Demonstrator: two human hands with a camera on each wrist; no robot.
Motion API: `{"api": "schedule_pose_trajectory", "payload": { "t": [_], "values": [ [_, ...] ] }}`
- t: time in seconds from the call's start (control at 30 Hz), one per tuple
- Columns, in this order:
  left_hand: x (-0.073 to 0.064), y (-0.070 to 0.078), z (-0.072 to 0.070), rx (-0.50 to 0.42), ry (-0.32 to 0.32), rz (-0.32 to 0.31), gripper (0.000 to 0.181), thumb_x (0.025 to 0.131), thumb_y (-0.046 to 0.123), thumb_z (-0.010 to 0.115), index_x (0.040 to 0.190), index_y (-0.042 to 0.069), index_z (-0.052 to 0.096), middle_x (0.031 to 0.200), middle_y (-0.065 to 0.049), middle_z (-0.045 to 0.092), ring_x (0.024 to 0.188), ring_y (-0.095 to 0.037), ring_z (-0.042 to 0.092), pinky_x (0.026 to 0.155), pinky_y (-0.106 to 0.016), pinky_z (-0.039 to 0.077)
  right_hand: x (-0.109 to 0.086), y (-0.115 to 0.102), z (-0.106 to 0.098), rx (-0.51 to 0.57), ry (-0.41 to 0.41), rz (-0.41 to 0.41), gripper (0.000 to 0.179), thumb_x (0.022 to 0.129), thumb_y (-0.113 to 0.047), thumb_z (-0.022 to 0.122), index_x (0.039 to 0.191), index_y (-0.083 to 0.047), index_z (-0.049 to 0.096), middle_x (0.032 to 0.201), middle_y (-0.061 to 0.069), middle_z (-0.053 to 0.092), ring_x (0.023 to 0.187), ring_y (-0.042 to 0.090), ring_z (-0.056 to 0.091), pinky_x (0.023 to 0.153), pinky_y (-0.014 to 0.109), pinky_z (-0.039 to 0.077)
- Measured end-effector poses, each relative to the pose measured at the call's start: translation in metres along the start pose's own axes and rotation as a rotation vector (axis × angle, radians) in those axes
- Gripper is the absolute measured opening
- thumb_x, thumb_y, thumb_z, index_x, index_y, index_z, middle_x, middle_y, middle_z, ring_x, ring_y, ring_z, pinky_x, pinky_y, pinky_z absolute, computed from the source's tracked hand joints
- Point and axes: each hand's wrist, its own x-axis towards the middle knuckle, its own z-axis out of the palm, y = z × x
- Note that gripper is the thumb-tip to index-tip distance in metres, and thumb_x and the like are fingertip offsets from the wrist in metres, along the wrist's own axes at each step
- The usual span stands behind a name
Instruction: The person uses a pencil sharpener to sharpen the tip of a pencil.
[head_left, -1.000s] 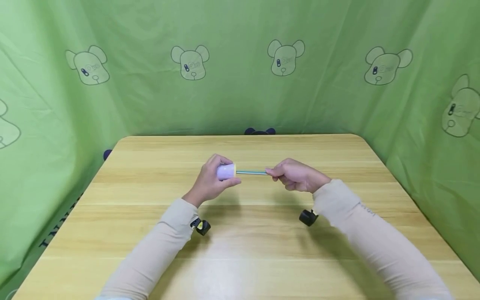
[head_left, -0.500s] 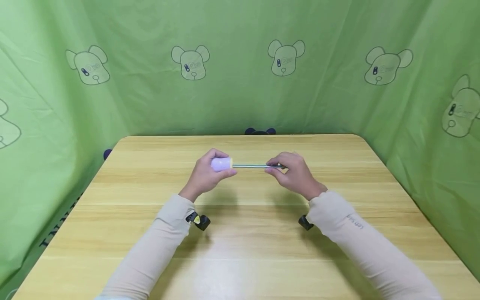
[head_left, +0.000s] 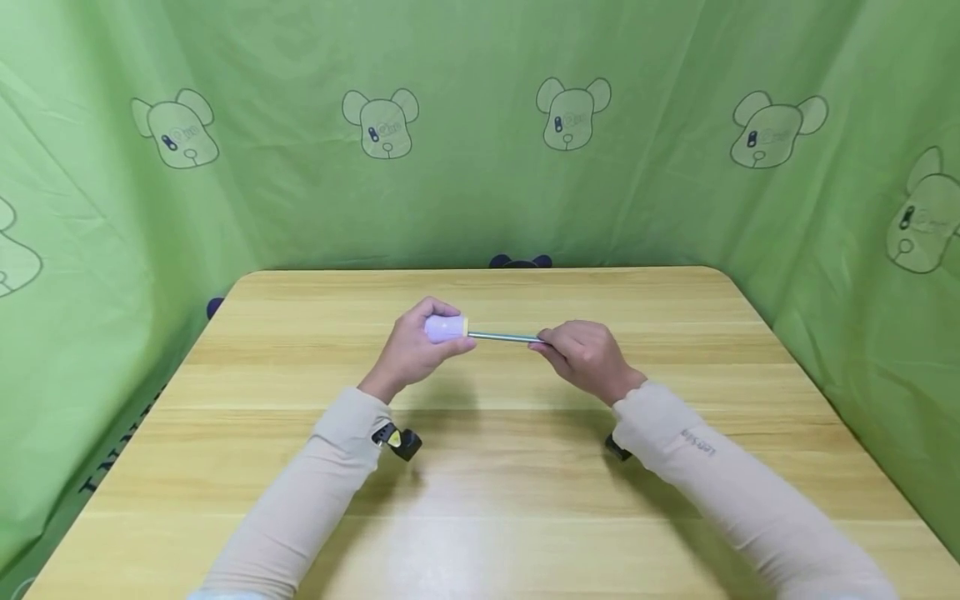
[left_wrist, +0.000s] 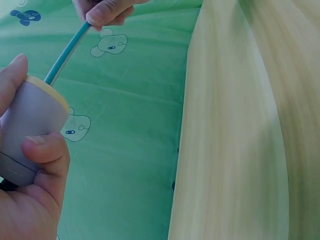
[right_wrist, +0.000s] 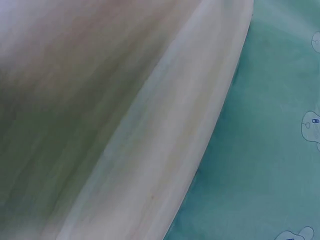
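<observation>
My left hand (head_left: 408, 350) holds a lilac, cup-shaped pencil sharpener (head_left: 445, 328) with a pale yellow rim, its mouth facing right. From that mouth sticks a thin teal pencil (head_left: 506, 337); the end inside the sharpener is hidden. My right hand (head_left: 588, 357) pinches the outer part of the pencil, with its fingers folded over the far end. Both things are held in the air over the table. In the left wrist view, thumb and fingers wrap the sharpener (left_wrist: 32, 117), and the pencil (left_wrist: 65, 57) enters through its rim. The right wrist view shows neither hand.
A light wooden table (head_left: 480, 483) lies below the hands. Green curtains (head_left: 480, 200) printed with bear heads stand behind it and along both sides. Small black wrist cameras hang from the sleeves, one below the left cuff (head_left: 352, 421).
My right hand has turned over around the pencil: its fingers reached along it half a second ago and are now curled in. The left hand, with the sharpener, has shifted slightly left and away.
</observation>
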Motion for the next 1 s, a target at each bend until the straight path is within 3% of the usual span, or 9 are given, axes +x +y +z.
{"api": "schedule_pose_trajectory", "payload": {
  "t": [0.2,0.37,0.5,0.63,0.77,0.87,1.0],
  "values": [
    [-0.001,-0.003,0.003,0.028,-0.007,0.009,0.045,0.078,0.018,0.082,0.112,0.004,0.058,0.103,-0.015,0.059,0.089,-0.028,0.057,0.069,-0.035,0.053,0.0,-0.001,-0.002,0.06,-0.095,0.059,0.037,0.101,-0.027,0.053,0.078,-0.001,0.066,0.061,0.002,0.06,0.049,0.012,0.058,0.045,0.029,0.052],
    [-0.003,-0.005,0.005,0.05,0.025,0.064,0.047,0.078,0.018,0.083,0.113,0.002,0.057,0.106,-0.015,0.058,0.092,-0.029,0.057,0.071,-0.037,0.054,0.005,-0.003,-0.008,0.199,-0.197,0.231,0.02,0.095,-0.016,0.065,0.081,-0.002,0.069,0.064,-0.001,0.061,0.048,0.003,0.045,0.045,0.022,0.046],
    [-0.005,-0.01,0.008,0.074,0.068,0.138,0.045,0.077,0.016,0.083,0.112,0.001,0.058,0.106,-0.014,0.057,0.091,-0.028,0.056,0.071,-0.038,0.053,0.015,-0.003,-0.017,0.36,-0.347,0.486,0.004,0.087,-0.004,0.072,0.084,-0.002,0.073,0.062,-0.004,0.059,0.046,0.003,0.039,0.043,0.021,0.04],
    [-0.006,-0.014,0.013,0.089,0.103,0.218,0.044,0.075,0.013,0.085,0.108,0.0,0.06,0.106,-0.012,0.057,0.09,-0.027,0.056,0.071,-0.037,0.053,0.026,0.004,-0.027,0.557,-0.558,0.82,0.017,0.094,-0.014,0.066,0.082,-0.004,0.073,0.057,-0.004,0.054,0.045,0.006,0.037,0.043,0.023,0.034],
    [-0.008,-0.012,0.018,0.095,0.107,0.302,0.044,0.072,0.011,0.087,0.105,-0.001,0.061,0.107,-0.013,0.058,0.092,-0.028,0.056,0.072,-0.037,0.054,0.031,0.013,-0.035,0.854,-0.73,1.167,0.032,0.101,-0.022,0.054,0.082,0.0,0.067,0.057,0.002,0.05,0.044,0.008,0.034,0.043,0.021,0.029],
    [-0.007,-0.009,0.019,0.103,0.103,0.318,0.043,0.072,0.011,0.087,0.105,-0.001,0.061,0.106,-0.013,0.059,0.092,-0.027,0.057,0.072,-0.036,0.055,0.031,0.014,-0.038,1.029,-0.73,1.321,0.031,0.103,-0.019,0.049,0.093,0.006,0.065,0.068,0.006,0.055,0.05,0.009,0.043,0.046,0.02,0.037],
    [-0.005,-0.006,0.018,0.106,0.098,0.271,0.043,0.073,0.012,0.086,0.107,0.0,0.061,0.105,-0.012,0.059,0.091,-0.026,0.057,0.07,-0.035,0.054,0.028,0.013,-0.039,1.094,-0.588,1.268,0.023,0.099,-0.005,0.052,0.113,0.014,0.056,0.09,0.014,0.061,0.072,0.014,0.056,0.065,0.025,0.051]
  ]
}}
